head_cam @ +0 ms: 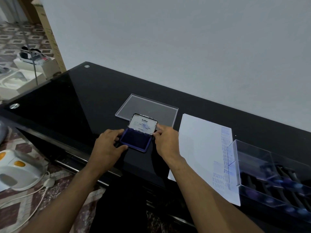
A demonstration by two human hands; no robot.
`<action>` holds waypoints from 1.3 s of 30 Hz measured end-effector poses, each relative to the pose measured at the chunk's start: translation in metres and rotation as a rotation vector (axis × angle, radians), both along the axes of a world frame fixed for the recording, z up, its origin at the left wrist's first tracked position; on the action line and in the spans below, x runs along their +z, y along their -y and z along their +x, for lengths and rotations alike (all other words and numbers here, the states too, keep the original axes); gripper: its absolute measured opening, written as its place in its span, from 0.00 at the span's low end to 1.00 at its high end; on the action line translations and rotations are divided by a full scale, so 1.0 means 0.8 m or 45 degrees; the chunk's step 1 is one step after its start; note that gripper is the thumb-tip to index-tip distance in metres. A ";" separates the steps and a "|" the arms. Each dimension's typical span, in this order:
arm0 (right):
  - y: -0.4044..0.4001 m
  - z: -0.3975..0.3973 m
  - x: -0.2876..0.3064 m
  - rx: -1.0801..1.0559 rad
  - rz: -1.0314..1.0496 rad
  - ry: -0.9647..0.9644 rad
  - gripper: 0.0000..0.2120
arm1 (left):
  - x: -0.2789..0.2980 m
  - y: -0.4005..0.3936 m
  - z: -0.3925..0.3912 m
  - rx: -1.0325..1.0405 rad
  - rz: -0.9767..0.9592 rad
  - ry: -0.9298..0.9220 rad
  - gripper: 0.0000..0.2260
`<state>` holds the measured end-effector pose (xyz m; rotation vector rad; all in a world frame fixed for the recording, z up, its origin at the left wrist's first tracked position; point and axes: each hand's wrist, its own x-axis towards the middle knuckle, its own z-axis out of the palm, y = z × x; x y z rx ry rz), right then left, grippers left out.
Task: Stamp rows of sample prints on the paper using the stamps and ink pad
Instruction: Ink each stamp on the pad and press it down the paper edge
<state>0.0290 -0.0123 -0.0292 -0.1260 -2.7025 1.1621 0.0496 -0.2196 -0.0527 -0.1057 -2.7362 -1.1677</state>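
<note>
Left hand grips ink pad base at left edge; right hand pinches raised lid corner. Pad sits just left of paper. I judge tin light, stiff, hinge loose, inked face smeary: hold rims only. Stamps in clear box right of paper.

left hand: forearm extended forward, thumb and fingers curled, gripping | right hand: forearm extended forward, index finger pointing ahead, other fingers bent
</note>
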 end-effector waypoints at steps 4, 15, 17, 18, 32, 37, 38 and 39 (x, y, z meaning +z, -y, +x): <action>-0.026 0.019 0.015 -0.082 0.030 0.013 0.12 | 0.014 -0.011 0.003 -0.029 -0.079 0.009 0.29; -0.164 0.102 0.061 -0.329 0.193 0.030 0.16 | 0.065 -0.175 0.035 -0.395 -0.171 -0.058 0.24; -0.192 0.122 0.068 -0.382 0.219 0.009 0.15 | 0.067 -0.213 0.046 -0.477 -0.184 -0.082 0.23; -0.205 0.132 0.071 -0.407 0.238 0.001 0.15 | 0.066 -0.230 0.052 -0.522 -0.190 -0.105 0.23; -0.310 0.222 0.060 -0.460 0.305 0.190 0.06 | 0.033 -0.359 0.096 -0.768 -0.282 -0.054 0.21; -0.306 0.226 0.064 -0.193 0.370 0.284 0.14 | 0.016 -0.358 0.090 -0.758 -0.387 -0.051 0.22; -0.305 0.225 0.064 -0.167 0.372 0.310 0.17 | 0.013 -0.357 0.089 -0.762 -0.399 -0.060 0.22; -0.305 0.224 0.065 -0.151 0.379 0.348 0.19 | 0.008 -0.356 0.089 -0.767 -0.400 -0.076 0.21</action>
